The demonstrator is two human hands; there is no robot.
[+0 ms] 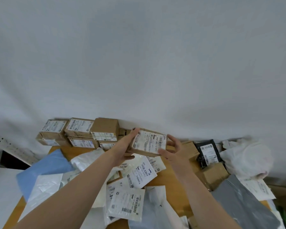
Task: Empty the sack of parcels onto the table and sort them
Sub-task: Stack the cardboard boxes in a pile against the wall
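Observation:
A brown cardboard box (149, 143) with a white shipping label is held above the wooden table (168, 180). My left hand (127, 146) grips its left end, fingers over the top and thumb beneath. My right hand (173, 150) is at the box's right end, thumb touching the lower corner, fingers spread and slightly curled beside it. Several labelled cardboard boxes (79, 133) are stacked in two layers along the wall at the back left. White mailer bags (127, 197) with labels lie scattered under my arms.
A blue mailer (45, 169) lies at the left, a grey mailer (241, 204) at the right. A black bagged parcel (207, 152), more brown boxes (215, 176) and a crumpled white sack (248, 156) sit at the back right. A white wall rises behind the table.

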